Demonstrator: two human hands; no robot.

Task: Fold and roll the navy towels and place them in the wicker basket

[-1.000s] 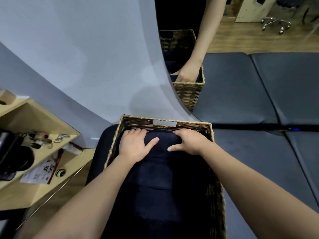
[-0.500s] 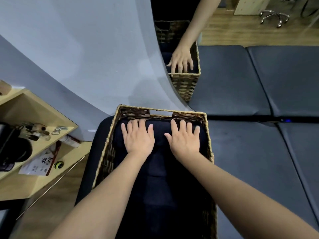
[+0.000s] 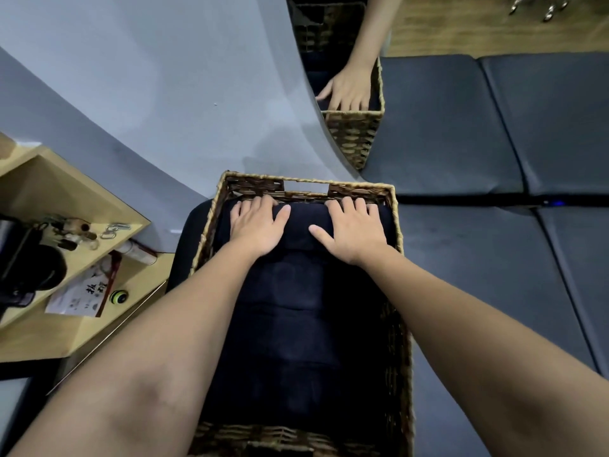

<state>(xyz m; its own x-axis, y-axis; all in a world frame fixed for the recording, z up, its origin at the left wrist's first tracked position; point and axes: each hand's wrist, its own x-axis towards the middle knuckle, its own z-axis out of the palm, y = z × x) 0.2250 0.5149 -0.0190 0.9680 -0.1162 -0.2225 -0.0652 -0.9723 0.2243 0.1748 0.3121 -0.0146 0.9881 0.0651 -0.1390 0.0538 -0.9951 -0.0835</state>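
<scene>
The wicker basket [image 3: 400, 232] stands on a dark padded bench, its far wall with a handle slot close to the wall. Rolled navy towels [image 3: 296, 318] fill it in rows from front to back. My left hand [image 3: 255, 225] lies flat, fingers spread, on the farthest towel at the left. My right hand [image 3: 351, 230] lies flat on the same towel at the right. Both palms press down; neither grips anything. My forearms hide parts of the nearer towels.
A mirror [image 3: 428, 94] on the wall reflects the basket and one hand. Dark bench cushions [image 3: 494, 275] stretch to the right. A wooden shelf [image 3: 66, 258] at the left holds keys, papers, a small round yellow-green object and a black object. The grey wall [image 3: 148, 77] rises behind the basket.
Both hands flattened out with fingers spread, then slid forward to the basket's far wall and apart towards its sides. The view tilted down over the basket.
</scene>
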